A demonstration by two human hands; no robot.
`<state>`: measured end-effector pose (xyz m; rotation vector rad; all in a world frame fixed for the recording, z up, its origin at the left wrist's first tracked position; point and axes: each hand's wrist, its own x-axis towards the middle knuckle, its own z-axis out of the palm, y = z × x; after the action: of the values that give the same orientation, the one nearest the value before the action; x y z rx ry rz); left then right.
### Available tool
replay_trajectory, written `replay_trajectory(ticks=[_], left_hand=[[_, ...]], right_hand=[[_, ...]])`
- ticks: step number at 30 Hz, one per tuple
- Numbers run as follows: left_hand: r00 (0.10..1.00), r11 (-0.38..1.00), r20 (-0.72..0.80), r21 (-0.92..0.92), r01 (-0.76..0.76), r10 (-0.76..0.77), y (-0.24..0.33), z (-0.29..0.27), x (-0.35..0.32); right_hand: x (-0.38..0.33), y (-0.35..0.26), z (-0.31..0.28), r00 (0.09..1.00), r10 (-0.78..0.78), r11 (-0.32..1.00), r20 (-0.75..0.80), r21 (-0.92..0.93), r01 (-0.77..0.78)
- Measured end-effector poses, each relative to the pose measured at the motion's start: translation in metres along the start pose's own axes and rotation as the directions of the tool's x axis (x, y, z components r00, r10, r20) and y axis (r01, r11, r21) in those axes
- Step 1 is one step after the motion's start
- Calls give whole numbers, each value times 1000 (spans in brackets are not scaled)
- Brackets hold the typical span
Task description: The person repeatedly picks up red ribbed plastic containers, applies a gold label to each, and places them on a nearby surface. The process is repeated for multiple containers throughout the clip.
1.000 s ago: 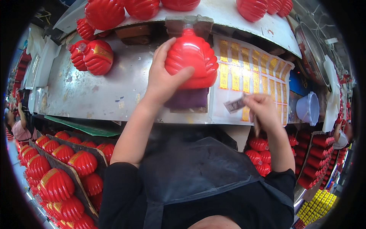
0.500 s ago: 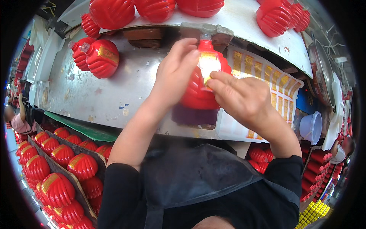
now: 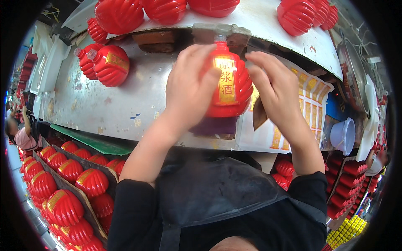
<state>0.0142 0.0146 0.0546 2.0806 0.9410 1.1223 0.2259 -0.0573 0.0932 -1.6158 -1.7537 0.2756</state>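
Note:
A red ribbed bottle [image 3: 241, 90] with a clear neck lies on a dark purple pad [image 3: 215, 126], a gold label [image 3: 226, 79] along its middle. My left hand [image 3: 188, 81] wraps its left side, thumb near the label and fingertips partly hidden. On the other side, my right hand [image 3: 274, 85] is off the label, fingers curled beside the bottle's shoulder. A flat, pointed brown piece [image 3: 259, 113], like a scraper, is tucked in that hand below the fingers. Under the right hand lies a white sheet of gold labels [image 3: 307, 102].
Two red bottles [image 3: 111, 67] lie on the metal table [image 3: 92, 108] at left. More red bottles [image 3: 295, 16] stand on the white shelf [image 3: 261, 19] behind. Crates of red bottles [image 3: 91, 183] fill the lower left. A pale bucket [image 3: 342, 136] sits at right.
My right hand has moved off the label to the bottle's right side, with the brown piece now showing in it. The whole label is uncovered. My left hand stays on the bottle.

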Motion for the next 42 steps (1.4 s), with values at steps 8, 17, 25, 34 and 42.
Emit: replay_trajectory(ticks=[8, 17, 25, 34, 42], left_hand=[[973, 973, 228, 211, -95, 45, 2, -3, 1], [978, 941, 115, -272, 201, -176, -9, 3, -8], [959, 786, 154, -550, 283, -238, -22, 11, -12], [996, 951, 33, -298, 87, -81, -20, 10, -23], [995, 986, 31, -134, 97, -94, -10, 14, -29]], right_hand=[[47, 30, 25, 821, 345, 834, 455, 252, -490], [38, 41, 11, 692, 434, 598, 577, 390, -700], [3, 30, 15, 851, 245, 679, 464, 545, -492], [-19, 10, 24, 909, 331, 843, 254, 352, -406], [-21, -1, 28, 897, 354, 864, 265, 274, -422]])
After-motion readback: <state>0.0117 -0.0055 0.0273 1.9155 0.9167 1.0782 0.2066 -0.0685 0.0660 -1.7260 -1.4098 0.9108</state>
